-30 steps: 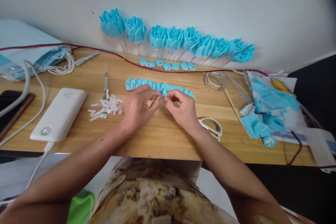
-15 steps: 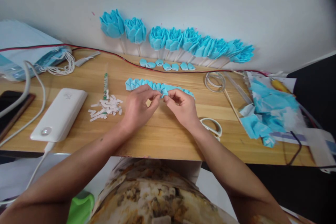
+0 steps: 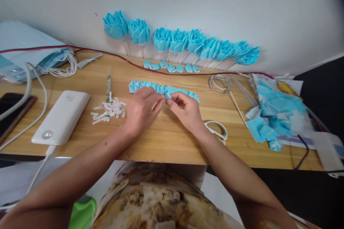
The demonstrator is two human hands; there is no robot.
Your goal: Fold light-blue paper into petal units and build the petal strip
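Between my fingertips is a small blue folded petal (image 3: 167, 94), pinched from both sides. My left hand (image 3: 143, 109) closes on its left edge with thumb and forefinger. From the right, my right hand (image 3: 186, 109) grips the same piece, its other fingers curled. Just behind my hands lies a row of blue folded petals (image 3: 135, 86), partly hidden by my fingers. White paper scraps (image 3: 109, 110) are heaped to the left of my left hand. A pair of scissors (image 3: 217, 128) with white handles lies by my right wrist, partly covered.
Blue flowers on sticks (image 3: 177, 40) lean against the wall, with small rolled blue pieces (image 3: 171, 68) before them. A red and black cable (image 3: 118, 56) crosses the table. A white power bank (image 3: 61, 117) is at left; a tape roll (image 3: 220, 84) and blue sheets (image 3: 276, 103) lie at right.
Both hands stay in nearly the same place, still pinching the blue petal. The left fingers have drawn slightly closer together, narrowing the gap between thumb and forefinger.
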